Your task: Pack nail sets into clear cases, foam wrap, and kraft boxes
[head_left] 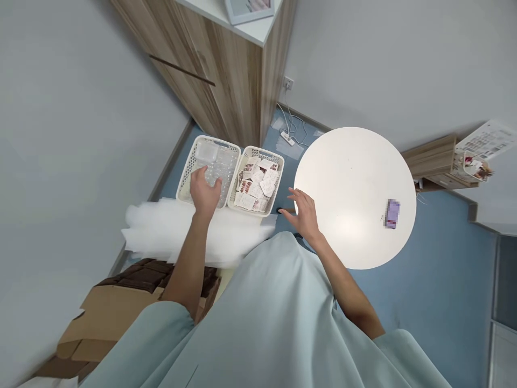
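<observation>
My left hand (205,189), curled open and empty, is over clear plastic boxes (226,163) in the left basket (220,141); likely light, slick, easily dented, best pinched at edges; right hand (304,216) open, empty, near the table (355,172).

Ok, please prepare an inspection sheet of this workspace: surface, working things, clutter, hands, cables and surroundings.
Surface: round white table, with a blurred purple item on it.
Working things: basket of clear plastic containers; second basket beside it, filled with printed packets.
Clutter: pile of white sheets; cardboard box with dark brown contents.
Hands: left hand open over the containers; right hand open near the table's edge, contact unclear; no held object visible.
Cables: white cables between wall socket and floor power strip.
Surroundings: wood-grain cabinet, grey walls, blue floor.
</observation>
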The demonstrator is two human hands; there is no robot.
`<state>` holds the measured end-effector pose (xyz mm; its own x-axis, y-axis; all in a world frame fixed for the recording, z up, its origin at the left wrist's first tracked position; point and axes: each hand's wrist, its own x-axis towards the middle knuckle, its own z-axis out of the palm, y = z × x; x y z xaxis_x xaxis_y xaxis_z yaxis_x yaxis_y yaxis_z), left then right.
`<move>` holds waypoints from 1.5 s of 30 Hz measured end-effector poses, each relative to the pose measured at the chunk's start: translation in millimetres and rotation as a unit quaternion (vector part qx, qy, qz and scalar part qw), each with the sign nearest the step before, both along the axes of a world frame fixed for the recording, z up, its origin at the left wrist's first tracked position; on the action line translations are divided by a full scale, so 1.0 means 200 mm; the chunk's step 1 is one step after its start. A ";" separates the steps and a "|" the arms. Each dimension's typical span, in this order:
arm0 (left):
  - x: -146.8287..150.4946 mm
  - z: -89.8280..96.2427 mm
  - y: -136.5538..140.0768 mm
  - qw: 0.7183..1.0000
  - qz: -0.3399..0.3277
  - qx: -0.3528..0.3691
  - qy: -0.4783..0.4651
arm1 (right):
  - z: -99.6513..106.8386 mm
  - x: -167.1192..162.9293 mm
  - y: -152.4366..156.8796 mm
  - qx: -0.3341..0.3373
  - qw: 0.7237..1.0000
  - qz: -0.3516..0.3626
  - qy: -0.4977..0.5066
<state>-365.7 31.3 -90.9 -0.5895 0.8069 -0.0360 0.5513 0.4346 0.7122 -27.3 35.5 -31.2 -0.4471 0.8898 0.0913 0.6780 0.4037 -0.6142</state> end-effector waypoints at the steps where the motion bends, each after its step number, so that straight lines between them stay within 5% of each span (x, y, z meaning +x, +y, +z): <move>1: -0.05 -0.02 0.04 1.000 -0.007 0.004 0.011 | 0.01 -0.03 0.00 0.004 1.000 0.002 -0.001; 9: -0.25 -0.18 0.39 0.996 -0.092 0.019 -0.003 | 0.04 -0.17 -0.01 0.010 0.999 0.024 -0.021; 18: -0.26 -0.30 0.41 0.998 -0.065 -0.008 -0.013 | 0.07 -0.14 -0.06 0.003 1.000 0.003 -0.027; 24: -0.29 -0.28 0.45 1.000 -0.007 -0.017 -0.023 | 0.04 -0.12 -0.10 0.010 1.000 0.007 -0.023; 30: -0.24 -0.17 0.43 0.997 0.042 -0.047 0.041 | 0.02 -0.10 -0.12 0.035 0.999 0.012 -0.010; 35: -0.02 -0.04 0.34 0.999 0.031 0.026 0.016 | 0.01 -0.04 -0.11 0.051 0.999 0.011 0.017; 45: 0.89 0.17 -0.03 0.954 -0.102 0.157 -0.235 | -0.01 0.21 -0.01 0.062 0.996 -0.016 0.059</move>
